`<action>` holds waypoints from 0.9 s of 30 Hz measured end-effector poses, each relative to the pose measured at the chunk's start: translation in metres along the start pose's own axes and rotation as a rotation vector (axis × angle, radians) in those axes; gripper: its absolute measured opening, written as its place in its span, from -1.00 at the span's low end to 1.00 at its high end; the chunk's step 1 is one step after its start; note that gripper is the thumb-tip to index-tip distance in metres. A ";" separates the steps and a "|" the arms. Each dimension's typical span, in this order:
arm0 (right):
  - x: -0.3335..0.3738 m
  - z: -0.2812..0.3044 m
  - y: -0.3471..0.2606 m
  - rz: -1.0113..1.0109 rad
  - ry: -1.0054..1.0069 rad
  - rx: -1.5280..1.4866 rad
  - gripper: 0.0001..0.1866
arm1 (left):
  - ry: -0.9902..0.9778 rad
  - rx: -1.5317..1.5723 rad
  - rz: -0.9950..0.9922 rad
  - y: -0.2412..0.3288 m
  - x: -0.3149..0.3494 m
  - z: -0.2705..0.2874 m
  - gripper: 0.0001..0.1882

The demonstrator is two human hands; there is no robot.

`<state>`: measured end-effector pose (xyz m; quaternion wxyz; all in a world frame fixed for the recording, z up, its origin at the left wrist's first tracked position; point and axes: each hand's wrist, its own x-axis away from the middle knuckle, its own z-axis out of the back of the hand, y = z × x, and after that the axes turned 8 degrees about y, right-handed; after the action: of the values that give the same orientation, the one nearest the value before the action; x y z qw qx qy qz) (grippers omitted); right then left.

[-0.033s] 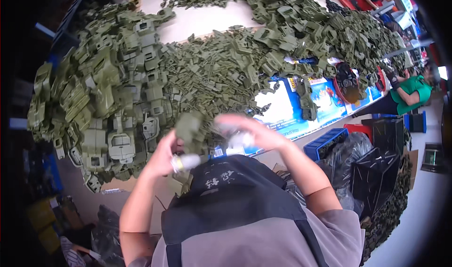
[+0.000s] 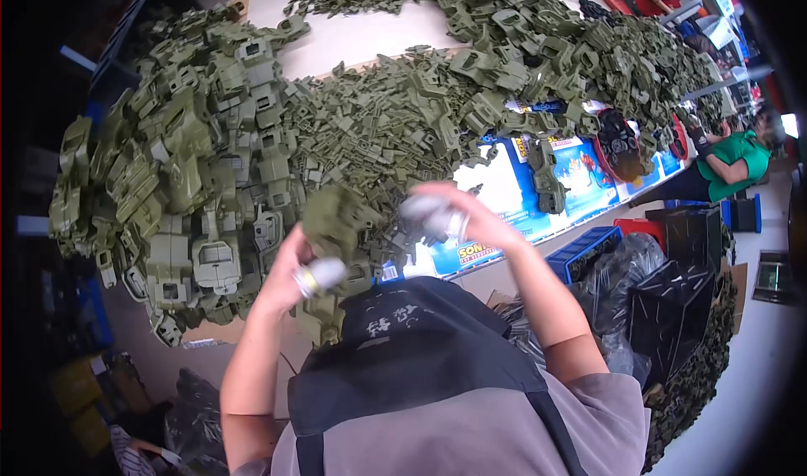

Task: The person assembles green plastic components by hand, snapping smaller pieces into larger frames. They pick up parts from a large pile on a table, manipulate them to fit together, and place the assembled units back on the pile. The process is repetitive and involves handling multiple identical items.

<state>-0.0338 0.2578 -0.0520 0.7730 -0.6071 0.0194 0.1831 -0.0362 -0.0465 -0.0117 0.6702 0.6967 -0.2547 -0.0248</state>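
Observation:
My left hand, with white wrapping on its thumb, is closed on an olive-green plastic part with a blocky shape, held above the near edge of the pile. Motion blurs the held part. To its right, my right hand hovers over the table edge, also with white wrapping on the fingers. Those fingers are smeared, and whether they hold anything does not show. Beyond both hands spreads a heap of small olive-green plastic parts. Larger olive-green molded shells are stacked on the left.
Blue printed sheets cover the table's right front edge. A red-rimmed bowl with dark contents sits there. Below stand a blue crate, grey plastic bags and a black box. A person in green works at the far right.
My right hand has shifted slightly right and up. My left hand has moved slightly left, with the green part still in it and turned a little.

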 end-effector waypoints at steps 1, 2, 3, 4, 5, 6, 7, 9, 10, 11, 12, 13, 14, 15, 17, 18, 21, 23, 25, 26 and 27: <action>0.006 0.033 0.019 -0.512 0.036 -0.003 -0.46 | 0.145 0.224 0.114 -0.011 -0.006 0.008 -0.37; 0.031 0.059 0.073 -0.345 0.169 0.568 -0.40 | 0.289 0.444 0.230 -0.029 -0.014 0.015 -0.43; 0.037 0.062 0.089 -0.385 0.111 1.017 -0.36 | 0.221 0.542 0.158 -0.036 -0.015 0.019 -0.52; 0.052 0.070 0.126 -0.404 0.016 1.125 -0.38 | 0.223 0.617 0.188 -0.033 -0.013 0.014 -0.53; 0.070 0.072 0.167 -0.230 -0.053 1.236 -0.38 | 0.241 0.697 0.216 -0.028 -0.009 0.005 -0.54; 0.074 0.069 0.173 -0.178 -0.071 1.141 -0.35 | 0.265 0.780 0.237 -0.028 -0.006 0.004 -0.55; 0.078 0.073 0.190 -0.176 -0.105 1.157 -0.43 | 0.247 0.817 0.278 -0.042 -0.005 0.013 -0.56; 0.098 0.083 0.211 -0.126 0.036 1.083 -0.53 | 0.347 0.758 0.291 -0.032 0.001 0.000 -0.56; 0.094 0.074 0.188 -0.275 0.118 1.033 -0.61 | 0.390 0.706 0.261 -0.030 0.007 0.000 -0.55; 0.100 0.078 0.184 -0.328 0.151 0.948 -0.66 | 0.380 0.718 0.302 -0.027 0.012 0.000 -0.55; 0.113 0.087 0.170 -0.251 0.217 0.934 -0.69 | 0.338 0.747 0.353 -0.028 0.011 -0.007 -0.54; 0.110 0.083 0.171 -0.327 0.282 0.884 -0.69 | 0.372 0.774 0.327 -0.027 0.011 -0.010 -0.54; 0.108 0.076 0.174 -0.406 0.350 0.834 -0.68 | 0.385 0.772 0.328 -0.028 0.017 -0.005 -0.52; 0.104 0.070 0.162 -0.540 0.430 0.759 -0.65 | 0.351 0.776 0.343 -0.031 0.017 -0.003 -0.51; 0.095 0.054 0.174 -0.651 0.511 0.696 -0.60 | 0.337 0.795 0.322 -0.040 0.019 -0.003 -0.45; 0.100 0.049 0.197 -0.639 0.519 0.717 -0.57 | 0.405 0.737 0.287 -0.033 0.019 -0.012 -0.42; 0.077 0.027 0.185 -0.837 0.599 0.761 -0.56 | 0.396 0.685 0.285 -0.024 0.023 -0.019 -0.43; 0.066 0.024 0.184 -0.958 0.625 0.835 -0.59 | 0.374 0.679 0.310 -0.025 0.023 -0.020 -0.44; 0.055 0.014 0.183 -1.018 0.648 0.869 -0.64 | 0.351 0.690 0.336 -0.030 0.023 -0.017 -0.43; 0.057 0.013 0.185 -0.960 0.608 0.897 -0.64 | 0.339 0.696 0.349 -0.031 0.022 -0.016 -0.43; 0.053 0.009 0.181 -0.897 0.564 0.920 -0.64 | 0.324 0.704 0.371 -0.030 0.023 -0.014 -0.43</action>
<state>-0.0417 0.3159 -0.2320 0.9179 -0.1919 0.0421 -0.3448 -0.0010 -0.0434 -0.0318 0.4160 0.8202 -0.2601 0.2941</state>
